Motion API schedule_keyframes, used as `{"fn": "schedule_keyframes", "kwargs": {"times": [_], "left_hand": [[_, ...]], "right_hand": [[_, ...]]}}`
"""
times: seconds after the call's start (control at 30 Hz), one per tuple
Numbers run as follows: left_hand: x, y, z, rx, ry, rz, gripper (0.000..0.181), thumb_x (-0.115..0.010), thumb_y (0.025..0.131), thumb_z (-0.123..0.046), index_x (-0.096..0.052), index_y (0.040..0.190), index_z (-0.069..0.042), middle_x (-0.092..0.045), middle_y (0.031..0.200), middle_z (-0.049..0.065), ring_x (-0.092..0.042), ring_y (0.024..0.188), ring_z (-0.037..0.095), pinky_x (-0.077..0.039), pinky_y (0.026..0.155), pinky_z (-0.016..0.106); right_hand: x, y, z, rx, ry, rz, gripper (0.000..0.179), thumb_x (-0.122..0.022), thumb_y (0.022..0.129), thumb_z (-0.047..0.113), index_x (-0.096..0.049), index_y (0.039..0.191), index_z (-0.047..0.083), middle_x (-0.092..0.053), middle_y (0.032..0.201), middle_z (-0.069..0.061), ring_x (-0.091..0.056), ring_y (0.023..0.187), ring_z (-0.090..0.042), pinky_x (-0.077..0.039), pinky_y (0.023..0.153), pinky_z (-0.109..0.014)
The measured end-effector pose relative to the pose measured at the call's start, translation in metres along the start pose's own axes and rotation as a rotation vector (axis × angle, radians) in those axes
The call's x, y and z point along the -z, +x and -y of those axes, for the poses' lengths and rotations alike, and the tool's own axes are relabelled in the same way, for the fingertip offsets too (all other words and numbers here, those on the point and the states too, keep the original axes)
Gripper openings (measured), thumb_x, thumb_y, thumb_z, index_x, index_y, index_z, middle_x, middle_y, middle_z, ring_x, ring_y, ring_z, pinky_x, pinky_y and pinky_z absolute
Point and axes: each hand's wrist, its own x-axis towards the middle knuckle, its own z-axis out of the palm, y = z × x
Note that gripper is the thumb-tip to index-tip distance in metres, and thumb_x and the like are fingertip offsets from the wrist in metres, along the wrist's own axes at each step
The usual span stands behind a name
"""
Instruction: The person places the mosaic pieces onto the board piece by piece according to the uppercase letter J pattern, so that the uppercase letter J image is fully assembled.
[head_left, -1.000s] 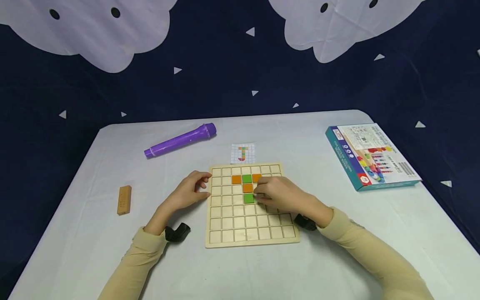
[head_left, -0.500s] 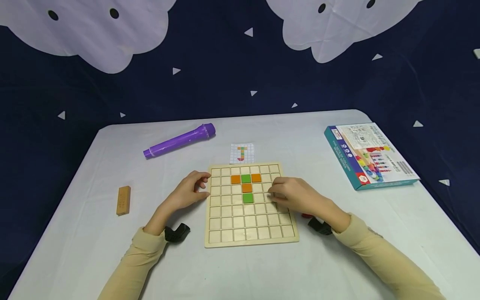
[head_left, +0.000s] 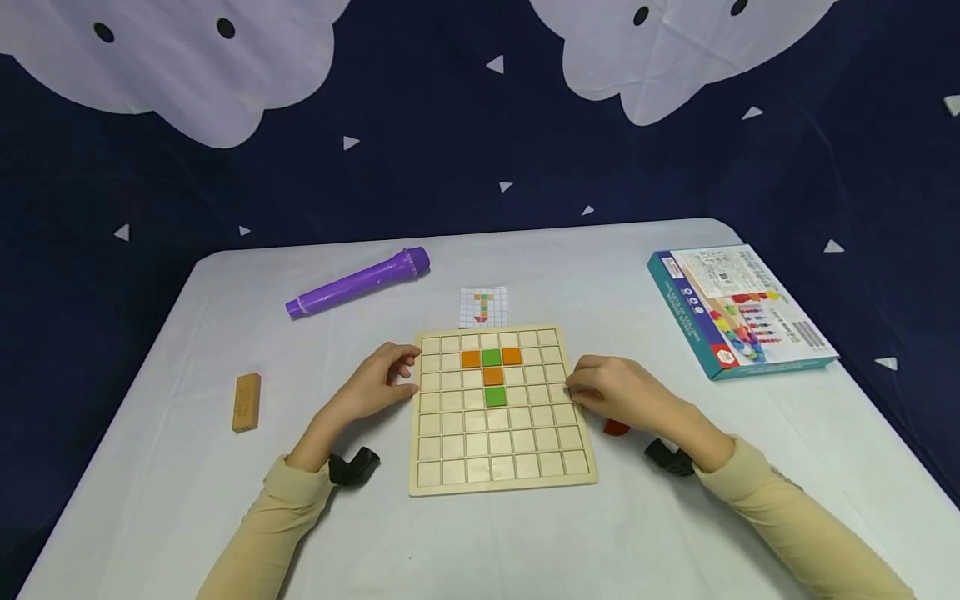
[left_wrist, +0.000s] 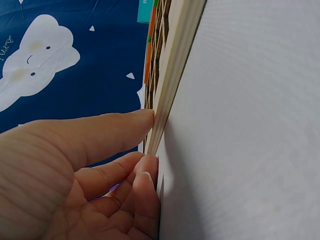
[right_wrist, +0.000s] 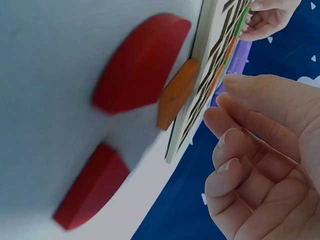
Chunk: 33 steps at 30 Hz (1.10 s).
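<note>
A wooden grid board lies flat on the table. Square tiles form a T near its top: an orange tile and a green tile run down from a row of orange, green and orange. My left hand rests at the board's left edge; its thumb touches that edge in the left wrist view. Over the right edge is my right hand, fingers loosely bent with nothing between them. Below it the right wrist view shows two red curved blocks and an orange piece beside the board.
Behind the board lies a small pattern card with a coloured J-like figure. A purple microphone-shaped toy is at the back left, a wooden block at the left. A flat toy box stands at the back right.
My right hand has moved right, away from the tiles to the board's right edge, uncovering the lower green tile and a red block. The left hand has stayed at the left edge.
</note>
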Motion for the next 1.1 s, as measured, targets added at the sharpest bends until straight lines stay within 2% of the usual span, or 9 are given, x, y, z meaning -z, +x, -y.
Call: {"fn": "schedule_keyframes", "kwargs": {"times": [0.23,0.47,1.1], "left_hand": [[0.000,-0.001,0.001,0.000,-0.002,-0.002,0.050,-0.069,0.078,0.001,-0.051,0.124,0.007,-0.054,0.100,0.015,-0.051,0.086,0.018,-0.041,0.068,0.020],[0.000,-0.001,0.000,0.002,-0.006,0.001,0.050,-0.069,0.078,0.000,-0.051,0.125,0.007,-0.053,0.100,0.015,-0.050,0.086,0.018,-0.041,0.068,0.019],[0.000,-0.001,-0.002,0.010,-0.020,0.008,0.051,-0.069,0.078,-0.001,-0.051,0.125,0.006,-0.054,0.102,0.015,-0.050,0.087,0.018,-0.040,0.069,0.019]], "right_hand": [[0.001,-0.008,-0.006,-0.040,-0.012,0.020,0.012,-0.073,0.078,0.012,-0.073,0.090,0.009,-0.066,0.085,0.002,-0.062,0.076,-0.007,-0.052,0.065,-0.023],[0.001,-0.013,-0.009,-0.066,-0.018,0.044,0.013,-0.073,0.078,0.012,-0.073,0.091,0.007,-0.065,0.085,0.001,-0.060,0.075,-0.006,-0.051,0.066,-0.023],[0.001,-0.019,-0.013,-0.085,-0.014,0.104,0.020,-0.073,0.077,0.013,-0.072,0.096,0.005,-0.064,0.089,-0.001,-0.059,0.078,-0.009,-0.052,0.068,-0.025]]}}
